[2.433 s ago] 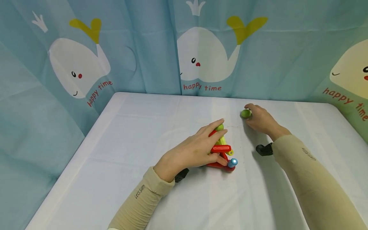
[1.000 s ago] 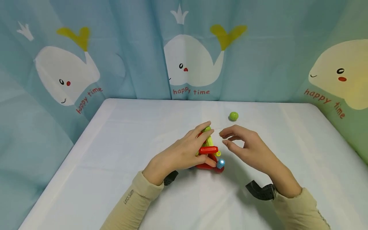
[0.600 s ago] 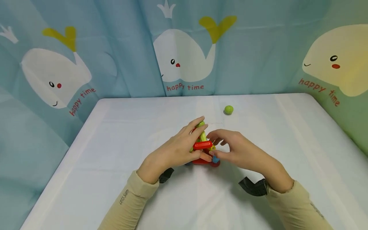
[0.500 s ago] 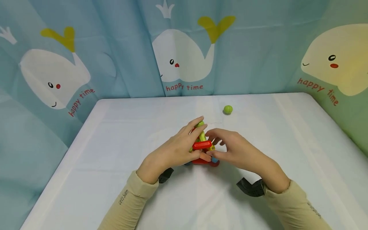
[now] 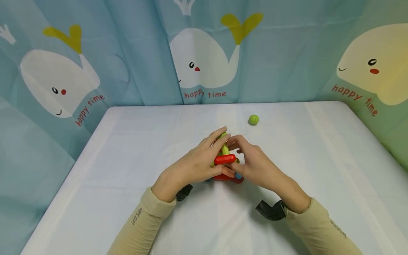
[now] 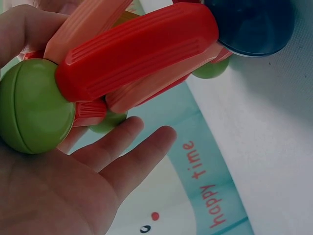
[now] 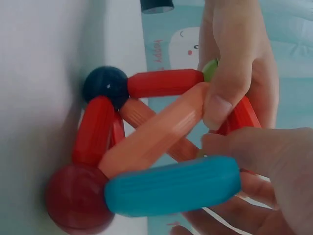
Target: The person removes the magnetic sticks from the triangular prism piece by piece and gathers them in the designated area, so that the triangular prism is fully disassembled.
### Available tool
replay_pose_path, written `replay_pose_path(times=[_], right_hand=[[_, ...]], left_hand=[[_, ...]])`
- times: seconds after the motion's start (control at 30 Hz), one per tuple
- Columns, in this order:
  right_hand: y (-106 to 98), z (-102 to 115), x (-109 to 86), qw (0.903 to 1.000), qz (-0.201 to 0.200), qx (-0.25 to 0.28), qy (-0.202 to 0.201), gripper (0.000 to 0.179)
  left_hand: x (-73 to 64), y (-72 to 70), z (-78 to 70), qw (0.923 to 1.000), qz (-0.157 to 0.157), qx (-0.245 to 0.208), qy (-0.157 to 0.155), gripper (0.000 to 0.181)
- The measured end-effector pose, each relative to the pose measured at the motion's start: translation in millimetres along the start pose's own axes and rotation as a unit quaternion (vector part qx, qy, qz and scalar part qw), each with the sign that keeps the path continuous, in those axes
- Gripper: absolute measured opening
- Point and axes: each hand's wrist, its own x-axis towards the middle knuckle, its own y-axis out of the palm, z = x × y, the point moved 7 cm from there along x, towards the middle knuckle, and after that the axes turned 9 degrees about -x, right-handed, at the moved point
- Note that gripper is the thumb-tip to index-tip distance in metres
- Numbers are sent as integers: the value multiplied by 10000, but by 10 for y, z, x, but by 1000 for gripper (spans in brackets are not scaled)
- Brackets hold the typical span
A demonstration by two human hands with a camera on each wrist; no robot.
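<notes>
My left hand (image 5: 196, 161) grips the multicoloured glossy-plastic rod-and-ball frame (image 7: 156, 128) on the white table (image 5: 143, 141), probably bracing it; my right hand (image 5: 255, 163) curls at its right side, can't tell if gripping.

Left hand (image 5: 198, 160) gripping, two fingers extended — right hand (image 5: 255, 163) close, fingers bent.
</notes>
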Motion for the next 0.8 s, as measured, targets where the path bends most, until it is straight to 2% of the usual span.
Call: replay_pose_path(times=[0.13, 0.3, 0.5, 0.8], right_hand=[[-2, -13, 12, 9997, -57, 211, -66, 46], [-78, -31, -9, 9993, -132, 336, -138, 43], [-213, -67, -27, 9989, -437, 175, -77, 33], [-145, -72, 7, 9985, -513, -146, -75, 34]], left_hand=[[3, -19, -11, 9999, -64, 61, 62, 74], [2, -18, -7, 10000, -31, 18, -29, 75], [14, -14, -4, 9999, 5, 43, -106, 75], [4, -17, 3, 9999, 17, 69, -113, 75]])
